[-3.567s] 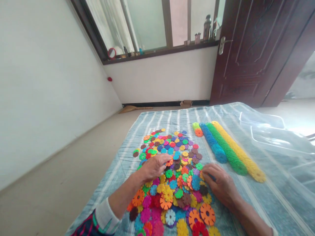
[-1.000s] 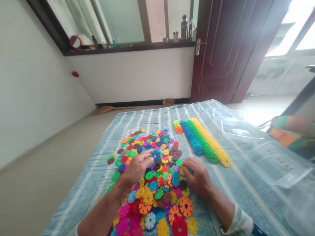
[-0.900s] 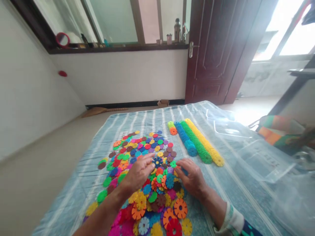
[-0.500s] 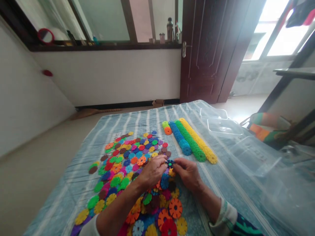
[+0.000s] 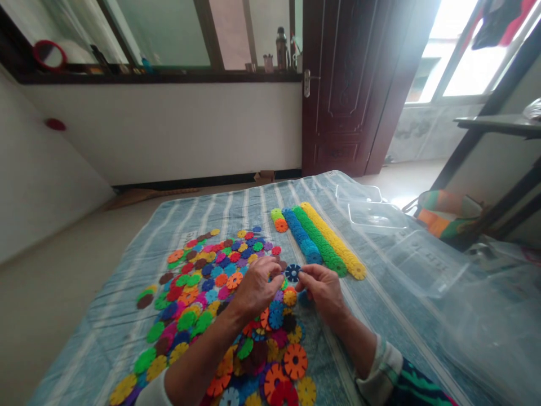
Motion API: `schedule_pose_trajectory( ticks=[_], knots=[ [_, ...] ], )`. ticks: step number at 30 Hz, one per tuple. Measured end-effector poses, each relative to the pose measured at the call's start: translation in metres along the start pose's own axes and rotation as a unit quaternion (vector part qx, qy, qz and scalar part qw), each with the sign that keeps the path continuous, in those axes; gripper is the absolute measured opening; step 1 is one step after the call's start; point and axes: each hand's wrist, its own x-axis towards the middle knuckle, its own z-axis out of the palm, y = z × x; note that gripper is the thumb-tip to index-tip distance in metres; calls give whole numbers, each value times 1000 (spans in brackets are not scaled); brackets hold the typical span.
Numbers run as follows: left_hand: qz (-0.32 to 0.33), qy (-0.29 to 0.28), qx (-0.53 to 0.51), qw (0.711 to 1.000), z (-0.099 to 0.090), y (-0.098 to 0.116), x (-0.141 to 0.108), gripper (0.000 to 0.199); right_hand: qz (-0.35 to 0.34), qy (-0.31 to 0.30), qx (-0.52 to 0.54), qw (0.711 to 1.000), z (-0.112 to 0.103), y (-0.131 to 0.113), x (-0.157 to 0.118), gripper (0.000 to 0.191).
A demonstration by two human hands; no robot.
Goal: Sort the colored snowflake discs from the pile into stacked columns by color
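My right hand pinches a dark blue notched plastic disc between thumb and fingertips, just above the cloth. A lighter blue disc shows under that hand; whether it is held or lies on the cloth I cannot tell. My left hand hovers over the heap of mixed coloured discs, fingers bent, with a gap between thumb and forefinger. Its fingertips are close to the dark blue disc but apart from it. Beyond my hands lie a blue row, a green row and a yellow row of overlapping discs.
A few lime and orange discs lie left of the blue row. Clear plastic boxes stand along the right side of the striped cloth. A wooden door is behind, and a shelf juts in at right.
The left fingers have come away from the dark blue disc, which now stays in my right hand, turned flat towards me. The whole view has shifted slightly to the right.
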Motion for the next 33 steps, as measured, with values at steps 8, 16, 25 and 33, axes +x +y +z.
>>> schedule_pose_trajectory(
  ticks=[8, 16, 25, 33],
  knots=[
    [-22, -32, -95, 995, 13, 16, 14, 18, -52, 10, -36, 998, -6, -2, 4, 22],
    [-20, -53, -112, 992, 17, 8, 19, 24, -92, 15, -138, 986, -11, 4, 8, 25],
    [-40, -7, -64, 997, 8, -8, 27, 25, -347, 77, -486, 798, -23, 1, 15, 17],
    [-36, 6, -50, 998, 8, -9, 30, 23, -258, 41, -623, 738, -28, -19, 49, 35]
  ],
)
